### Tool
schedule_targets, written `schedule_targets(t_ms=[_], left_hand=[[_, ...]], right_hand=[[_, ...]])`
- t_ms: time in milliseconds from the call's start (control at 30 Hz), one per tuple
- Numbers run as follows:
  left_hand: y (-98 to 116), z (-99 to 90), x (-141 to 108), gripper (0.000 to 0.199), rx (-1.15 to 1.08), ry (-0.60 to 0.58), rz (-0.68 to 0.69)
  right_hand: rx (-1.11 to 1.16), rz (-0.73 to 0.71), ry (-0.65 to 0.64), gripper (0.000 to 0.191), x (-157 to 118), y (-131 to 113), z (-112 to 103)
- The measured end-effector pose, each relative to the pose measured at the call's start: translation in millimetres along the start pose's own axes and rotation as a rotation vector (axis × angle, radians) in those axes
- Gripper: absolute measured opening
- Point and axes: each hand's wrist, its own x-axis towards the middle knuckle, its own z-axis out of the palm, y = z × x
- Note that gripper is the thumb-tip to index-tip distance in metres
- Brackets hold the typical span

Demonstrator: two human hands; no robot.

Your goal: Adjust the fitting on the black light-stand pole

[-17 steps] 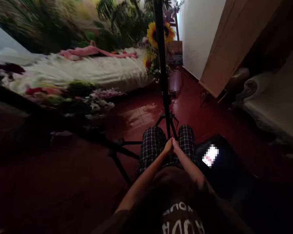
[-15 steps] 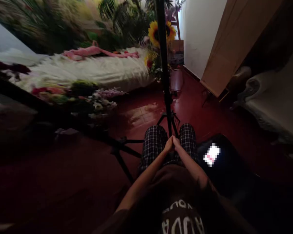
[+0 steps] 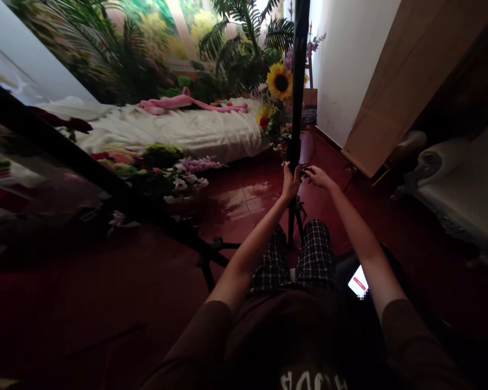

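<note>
Two hands (image 3: pixel 304 179) at dark pole (image 3: pixel 296 119) — left fingertips partly hidden.

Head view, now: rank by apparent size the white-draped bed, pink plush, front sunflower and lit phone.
1. White-draped bed
2. Pink plush
Unranked: front sunflower and lit phone; they look similar, and an arm may cover part of the phone.

Open space lies over the red floor (image 3: pixel 248 203) left of the fingers (image 3: pixel 291 179); the black upright pole (image 3: pixel 297 103) blocks the way directly between both hands.
</note>
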Motion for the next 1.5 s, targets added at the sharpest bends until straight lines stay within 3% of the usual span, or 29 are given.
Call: schedule_targets(t_ms=[133, 367, 767, 1033, 1300, 1367, 1500], left_hand=[[-4.4, 4.0, -4.2, 0.032, 0.049, -0.022, -0.1], [-2.2, -13.9, -21.8, 0.031, 0.011, -0.047, -0.047], [-3.8, -1.5, -21.8, 0.03, -0.025, 0.002, 0.0], [3.8, -2.5, -27.3, 0.032, 0.037, 0.035, 0.016], [10.1, -3.4, -29.0, 0.037, 0.062, 0.053, 0.002], [9.5, -3.5, -29.3, 0.037, 0.064, 0.047, 0.002], [6.9, -2.8, -29.6, 0.039, 0.073, 0.047, 0.01]], right_hand=[[-0.047, -0.026, -0.183, 0.003, 6.1, -6.5, -11.0], [0.096, -0.107, -0.319, 0.015, -7.3, 0.0, -13.0], [-0.003, -0.163, -0.348, 0.02, -5.5, 7.7, -25.4], [-0.218, -0.342, -0.265, 0.019, -6.6, -1.0, -26.7], [-0.518, -0.457, 0.025, 0.008, -36.3, 0.8, -6.9], [-0.468, -0.418, 0.043, 0.01, -39.7, -0.1, -8.9], [-0.134, -0.105, 0.018, 0.05, -30.3, -7.5, -17.1]])
